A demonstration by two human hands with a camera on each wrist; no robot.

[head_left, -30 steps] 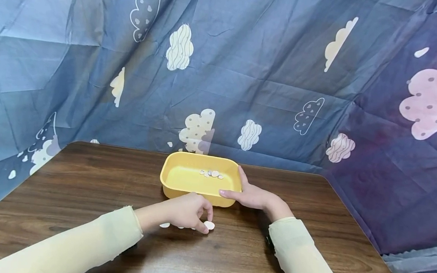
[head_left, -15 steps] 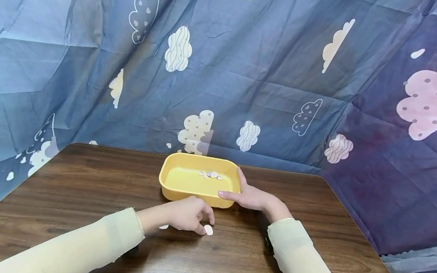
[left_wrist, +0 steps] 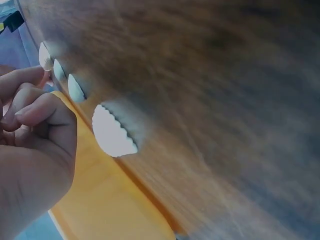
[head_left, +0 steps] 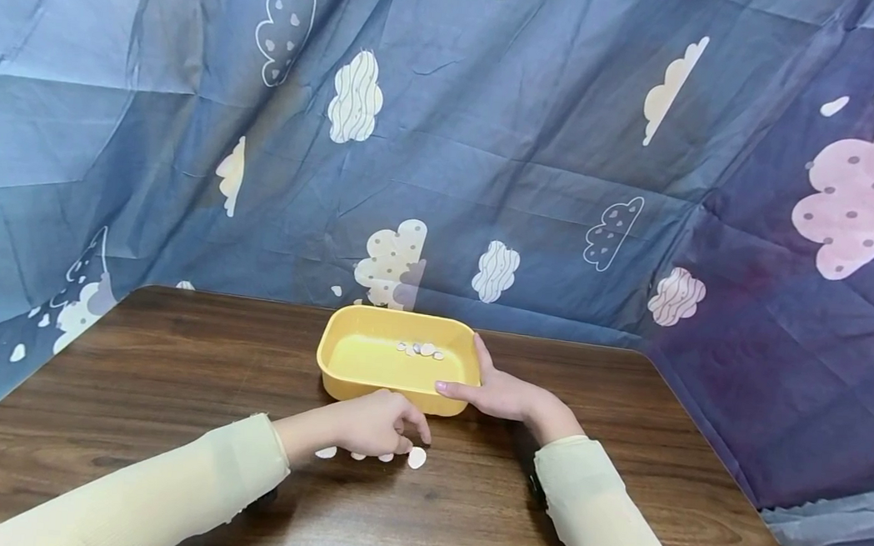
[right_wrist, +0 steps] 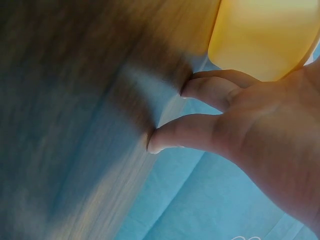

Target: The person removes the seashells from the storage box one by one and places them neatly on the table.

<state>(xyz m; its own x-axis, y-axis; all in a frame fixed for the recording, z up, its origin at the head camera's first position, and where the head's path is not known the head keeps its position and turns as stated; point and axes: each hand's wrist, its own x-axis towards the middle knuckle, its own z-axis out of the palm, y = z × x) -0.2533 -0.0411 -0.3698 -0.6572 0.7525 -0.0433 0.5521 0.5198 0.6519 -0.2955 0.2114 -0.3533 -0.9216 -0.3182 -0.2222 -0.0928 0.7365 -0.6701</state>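
Note:
A pale seashell (head_left: 416,457) lies on the table just below the fingertips of my left hand (head_left: 377,424), at the right end of a short row of shells. Thumb and index finger stand apart above it, while the other fingers curl in toward the palm. Closest in the left wrist view is a bigger shell (left_wrist: 111,132) with a scalloped edge. My right hand (head_left: 503,392) holds the right end of a yellow plastic box (head_left: 351,386), thumb over its front rim. In the right wrist view, two fingertips of that hand rest on the tabletop.
Several small shells (head_left: 427,349) lie inside the box toward its right back. The brown wooden table (head_left: 199,359) ends at a blue cloth backdrop (head_left: 444,156) printed with clouds.
The thumb and index finger of my left hand have let go of the rightmost shell and drawn slightly up from it. My right hand stays on the box.

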